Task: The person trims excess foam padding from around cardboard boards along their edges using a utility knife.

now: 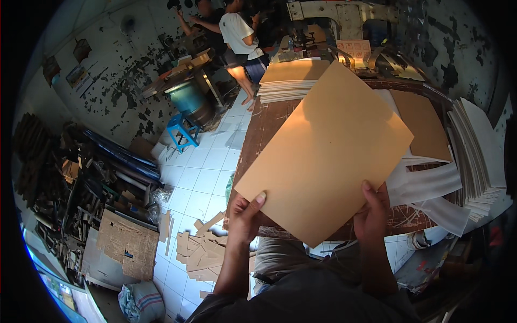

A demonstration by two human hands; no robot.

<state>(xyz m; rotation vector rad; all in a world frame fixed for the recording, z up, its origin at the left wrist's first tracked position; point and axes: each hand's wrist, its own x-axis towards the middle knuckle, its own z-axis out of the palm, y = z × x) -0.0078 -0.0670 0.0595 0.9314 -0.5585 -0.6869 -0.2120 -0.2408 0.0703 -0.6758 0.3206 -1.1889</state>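
A large rectangular sheet of brown cardboard (328, 156) is held up in front of me, tilted above a worn brown table (269, 121). My left hand (246, 215) grips its lower left edge, thumb on top and fingers underneath. On the lower right edge, my right hand (372, 211) pinches it the same way, with most fingers hidden. Beyond the sheet lies a stack of cardboard sheets (291, 72) at the table's far left. To the right, another brown sheet (421, 124) rests among white sheets (425, 185).
Cardboard offcuts (203, 253) litter the tiled floor on my left. A blue stool (182, 132) stands near a blue drum (188, 99). Two people (239, 35) stand at the back. Upright white sheets (474, 156) line the right, and piled scrap (70, 177) fills the left wall.
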